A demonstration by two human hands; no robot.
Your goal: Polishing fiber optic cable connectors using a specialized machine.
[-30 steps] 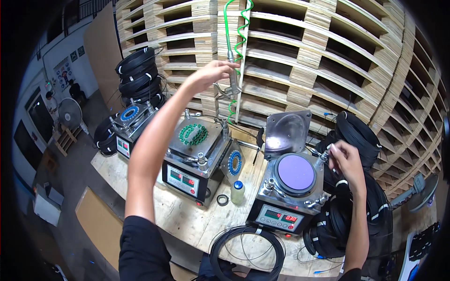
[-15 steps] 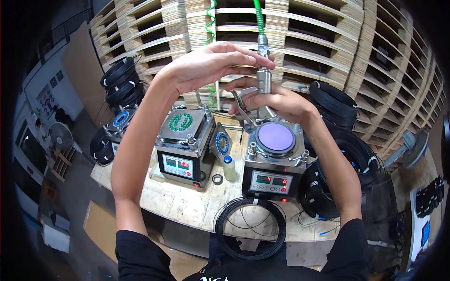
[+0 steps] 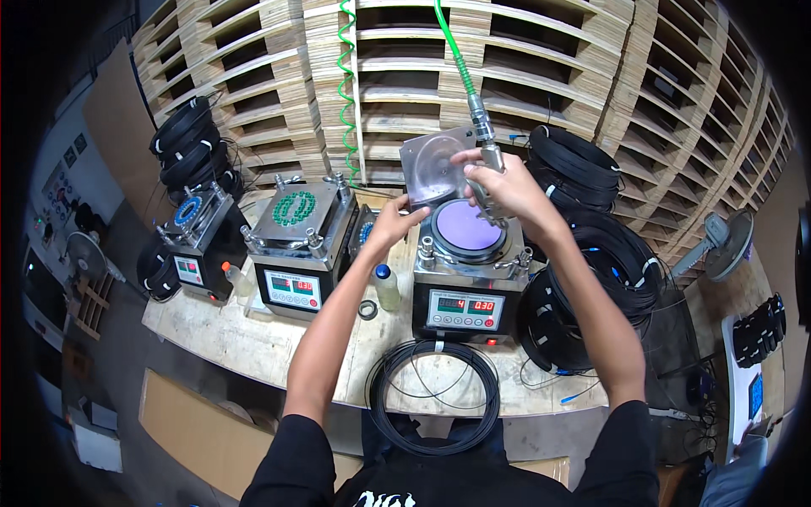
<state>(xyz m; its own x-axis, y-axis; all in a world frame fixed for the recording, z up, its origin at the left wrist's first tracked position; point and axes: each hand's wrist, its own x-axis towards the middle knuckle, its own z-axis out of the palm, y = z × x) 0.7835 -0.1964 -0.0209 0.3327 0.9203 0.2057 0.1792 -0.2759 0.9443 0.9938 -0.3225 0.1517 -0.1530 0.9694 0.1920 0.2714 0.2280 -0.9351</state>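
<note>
In my right hand (image 3: 504,188) is a metal air blow gun (image 3: 490,156), fed by a green hose, with its lower end over the purple round pad (image 3: 468,225) of the right polishing machine (image 3: 463,279). My left hand (image 3: 395,224) grips the lower left corner of a square metal plate (image 3: 432,169), thumb in front and the other fingers partly hidden. That plate is tilted up behind the pad, its shiny round face toward me.
Two more machines, a middle one (image 3: 290,283) and a left one (image 3: 196,253), carry ring-patterned plates. A blue-capped bottle (image 3: 387,289), a small black ring (image 3: 367,309) and a coil of black cable (image 3: 378,395) lie nearby. Cable coils (image 3: 583,169) and wooden pallets (image 3: 541,51) stand behind.
My left hand has come down from beside the blow gun to the plate's corner. The plate's round face now shows. The right machine's display has changed, and the view has shifted.
</note>
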